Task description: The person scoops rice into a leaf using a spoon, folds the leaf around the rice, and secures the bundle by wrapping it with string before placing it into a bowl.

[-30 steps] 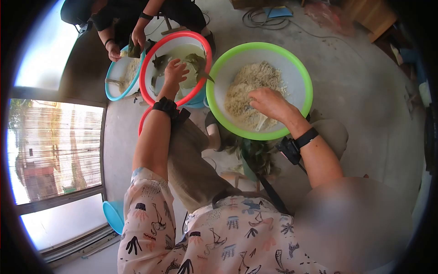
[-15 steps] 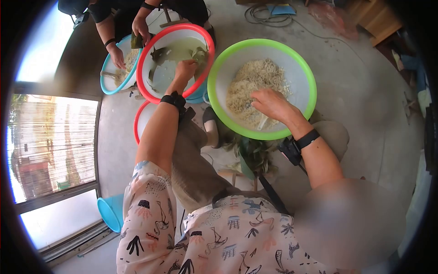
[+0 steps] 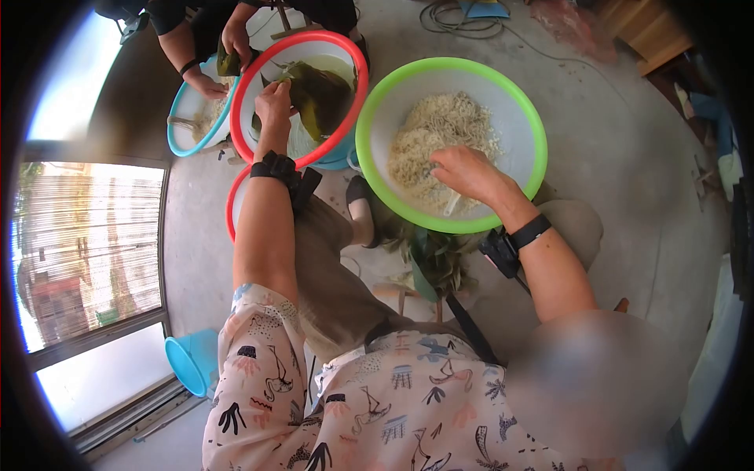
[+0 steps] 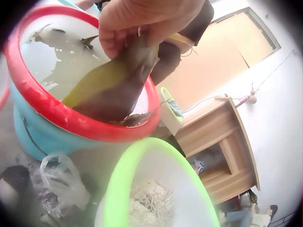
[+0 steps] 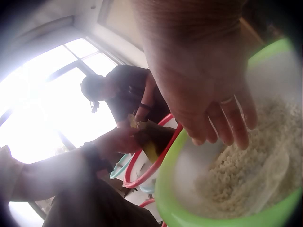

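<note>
My left hand [image 3: 273, 106] pinches several broad dark green leaves [image 3: 320, 98] at their upper end. They hang over the red-rimmed basin [image 4: 71, 120], which holds cloudy water with more leaves in it. In the left wrist view the thumb and fingertips press together on the leaf ends. My right hand [image 3: 469, 173] hovers over the green-rimmed basin [image 3: 364, 141], palm down with loosely bent fingers and nothing in its grasp. Below it lies a heap of pale rice grains [image 5: 236, 170]. A whitish spoon [image 3: 452, 206] rests in the basin near that hand.
Across from me another person [image 5: 130, 87] holds a folded leaf [image 3: 228, 63] beside a blue-rimmed basin [image 3: 179, 141]. A leafy bundle [image 3: 440, 263] lies in front of me. A blue bucket [image 3: 188, 361] stands at left; a cable [image 3: 448, 31] lies on the floor.
My left hand was empty over the red-rimmed basin, reached down to its far right side, and is now back left, lifting the leaves. My right hand has stayed nearly still over the rice.
</note>
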The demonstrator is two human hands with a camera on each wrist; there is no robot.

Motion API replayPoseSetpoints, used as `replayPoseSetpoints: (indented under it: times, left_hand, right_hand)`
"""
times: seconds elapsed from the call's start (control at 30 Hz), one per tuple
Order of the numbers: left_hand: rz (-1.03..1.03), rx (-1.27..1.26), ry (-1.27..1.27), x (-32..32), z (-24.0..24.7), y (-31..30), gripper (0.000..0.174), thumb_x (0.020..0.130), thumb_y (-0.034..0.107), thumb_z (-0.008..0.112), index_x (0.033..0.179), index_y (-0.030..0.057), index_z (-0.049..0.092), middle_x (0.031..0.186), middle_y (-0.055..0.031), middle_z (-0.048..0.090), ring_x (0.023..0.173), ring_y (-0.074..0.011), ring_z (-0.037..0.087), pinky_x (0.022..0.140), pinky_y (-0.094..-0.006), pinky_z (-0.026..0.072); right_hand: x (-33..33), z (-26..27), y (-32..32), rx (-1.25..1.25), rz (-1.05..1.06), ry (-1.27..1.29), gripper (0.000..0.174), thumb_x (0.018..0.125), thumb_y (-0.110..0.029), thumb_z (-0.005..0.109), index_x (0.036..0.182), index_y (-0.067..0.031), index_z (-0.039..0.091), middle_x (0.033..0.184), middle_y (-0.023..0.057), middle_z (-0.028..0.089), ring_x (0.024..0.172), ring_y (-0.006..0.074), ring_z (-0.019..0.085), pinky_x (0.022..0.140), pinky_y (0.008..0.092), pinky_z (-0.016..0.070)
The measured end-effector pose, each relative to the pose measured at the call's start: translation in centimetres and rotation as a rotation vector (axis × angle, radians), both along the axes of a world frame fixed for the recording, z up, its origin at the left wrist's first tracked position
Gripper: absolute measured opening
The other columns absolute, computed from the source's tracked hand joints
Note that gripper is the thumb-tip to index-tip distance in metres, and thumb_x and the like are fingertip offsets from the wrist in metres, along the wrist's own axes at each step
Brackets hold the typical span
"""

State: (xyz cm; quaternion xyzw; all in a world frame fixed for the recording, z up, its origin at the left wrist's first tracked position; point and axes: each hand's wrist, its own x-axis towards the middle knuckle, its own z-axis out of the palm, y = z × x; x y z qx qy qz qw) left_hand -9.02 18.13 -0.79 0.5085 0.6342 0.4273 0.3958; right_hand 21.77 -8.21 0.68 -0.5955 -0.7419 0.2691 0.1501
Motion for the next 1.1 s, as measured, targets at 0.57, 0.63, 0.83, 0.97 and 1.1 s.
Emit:
replayPoseSetpoints:
  times: [0.57, 0.63, 0.83, 0.97, 1.1]
  left_hand:
    - [-0.583, 0.040, 0.058, 5.0, 2.8, -3.1, 0.059, 0.084, 0.031, 0.071, 0.131, 0.0019, 0.050, 0.119, -0.0095, 0.062, 0.101, -0.0153, 0.062, 0.080, -0.0289, 0.0522]
    - [-0.541, -0.024, 0.230, 5.1, 2.9, -4.0, 0.058, 0.080, 0.035, 0.073, 0.124, 0.0022, 0.055, 0.111, -0.0094, 0.064, 0.094, -0.0157, 0.063, 0.075, -0.0285, 0.0520]
    - [-0.741, -0.122, 0.826, 6.0, 2.2, -4.9, 0.049, 0.068, 0.047, 0.072, 0.072, -0.0014, 0.071, 0.065, -0.0154, 0.064, 0.068, -0.0223, 0.065, 0.060, -0.0356, 0.0471]
    - [-0.760, -0.202, 0.630, 5.9, 0.4, -4.3, 0.050, 0.076, 0.045, 0.072, 0.103, 0.0030, 0.066, 0.086, -0.0080, 0.066, 0.074, -0.0177, 0.064, 0.063, -0.0318, 0.0509]
    - [-0.705, -0.409, 0.094, 4.6, 3.5, -5.2, 0.051, 0.085, 0.041, 0.067, 0.120, 0.0041, 0.059, 0.108, -0.0091, 0.065, 0.096, -0.0203, 0.065, 0.078, -0.0334, 0.0519]
  right_hand:
    - [-0.5, -0.8, 0.1, -0.018, 0.012, -0.014, 0.018, 0.080, -0.017, 0.056, 0.086, -0.0023, 0.063, 0.086, 0.0227, 0.064, 0.086, 0.0416, 0.061, 0.077, 0.0506, 0.0486]
    - [-0.4, -0.8, 0.1, -0.019, 0.017, -0.009, 0.018, 0.080, -0.017, 0.056, 0.086, -0.0022, 0.063, 0.086, 0.0227, 0.064, 0.086, 0.0417, 0.061, 0.077, 0.0506, 0.0486]
    - [-0.4, -0.7, 0.2, -0.022, 0.028, 0.002, 0.019, 0.081, -0.018, 0.056, 0.086, -0.0014, 0.063, 0.086, 0.0226, 0.064, 0.086, 0.0418, 0.061, 0.076, 0.0500, 0.0487]
    - [-0.6, -0.6, 0.2, -0.016, 0.031, 0.008, 0.019, 0.081, -0.018, 0.056, 0.087, -0.0009, 0.063, 0.087, 0.0228, 0.064, 0.086, 0.0415, 0.061, 0.075, 0.0496, 0.0487]
    - [-0.6, -0.2, 0.2, -0.035, 0.038, -0.002, 0.020, 0.082, -0.019, 0.056, 0.087, -0.0008, 0.062, 0.087, 0.0230, 0.064, 0.086, 0.0417, 0.061, 0.075, 0.0498, 0.0486]
